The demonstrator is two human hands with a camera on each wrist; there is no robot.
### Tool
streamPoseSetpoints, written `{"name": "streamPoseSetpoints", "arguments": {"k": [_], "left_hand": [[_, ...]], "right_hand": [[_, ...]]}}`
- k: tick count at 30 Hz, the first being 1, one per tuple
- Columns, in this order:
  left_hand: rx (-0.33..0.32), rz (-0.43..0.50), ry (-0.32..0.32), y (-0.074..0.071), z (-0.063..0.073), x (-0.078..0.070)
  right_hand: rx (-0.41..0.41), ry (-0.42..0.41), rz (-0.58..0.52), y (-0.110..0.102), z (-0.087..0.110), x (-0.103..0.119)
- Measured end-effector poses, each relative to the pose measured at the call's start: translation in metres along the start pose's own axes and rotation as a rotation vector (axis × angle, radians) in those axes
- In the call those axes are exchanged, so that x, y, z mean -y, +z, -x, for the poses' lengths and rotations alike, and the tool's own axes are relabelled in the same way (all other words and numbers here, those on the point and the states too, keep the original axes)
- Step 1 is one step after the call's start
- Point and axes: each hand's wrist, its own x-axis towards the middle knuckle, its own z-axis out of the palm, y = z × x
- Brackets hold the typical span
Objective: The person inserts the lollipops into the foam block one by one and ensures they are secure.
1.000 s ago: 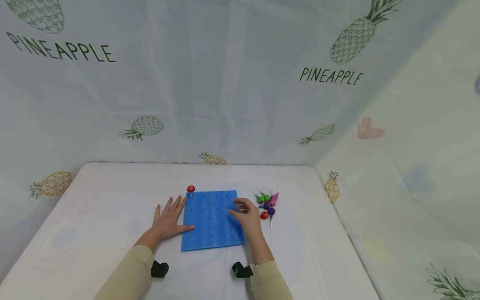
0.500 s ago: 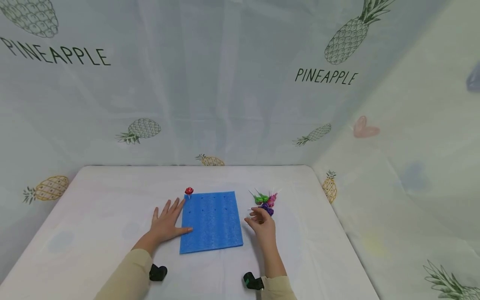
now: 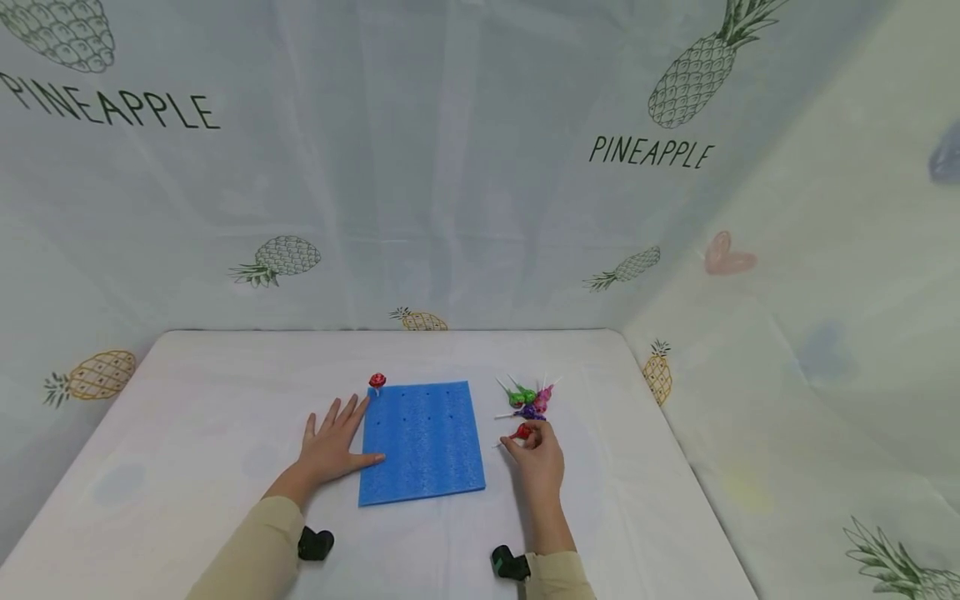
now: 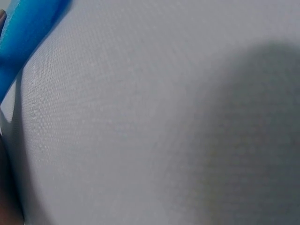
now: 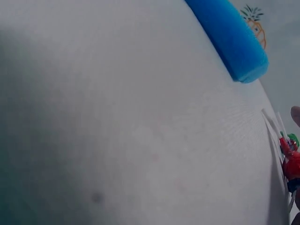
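My left hand [image 3: 330, 446] rests with spread, straight fingers along the left edge of a blue foam board [image 3: 423, 450], its thumb on the top face. Small holes run in rows across the far part of that board. A red lollipop [image 3: 377, 380] stands upright at its far left corner. To the right of the board my right hand [image 3: 542, 462] pinches another red lollipop [image 3: 521, 432], whose white stick points left; its red wrapper [image 5: 292, 165] also shows at the edge of the right wrist view. Fingers hide part of this lollipop.
Just beyond the right hand lie several lollipops: green [image 3: 517, 399], pink [image 3: 543, 398] and purple [image 3: 530, 412], sticks pointing various ways. A white cloth covers the table [image 3: 240, 400]. Pineapple-printed curtains [image 3: 450, 167] hang behind and at the sides.
My right hand has moved right from over the board to the lollipop pile and taken hold of a red lollipop. The left hand has stayed on the board. The head view shifted slightly.
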Motion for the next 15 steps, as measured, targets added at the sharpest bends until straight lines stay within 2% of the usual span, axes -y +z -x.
{"name": "streamPoseSetpoints", "arguments": {"k": [6,15], "left_hand": [[-0.007,0.008,0.004,-0.0003,-0.0003,-0.0007],[-0.005,0.000,0.005,0.0020,-0.0009,0.0021]], "right_hand": [[-0.015,0.017,0.115,0.0055,-0.0055,-0.0041],[0.019,0.018,0.201,0.0063,-0.0097,-0.0032]]}}
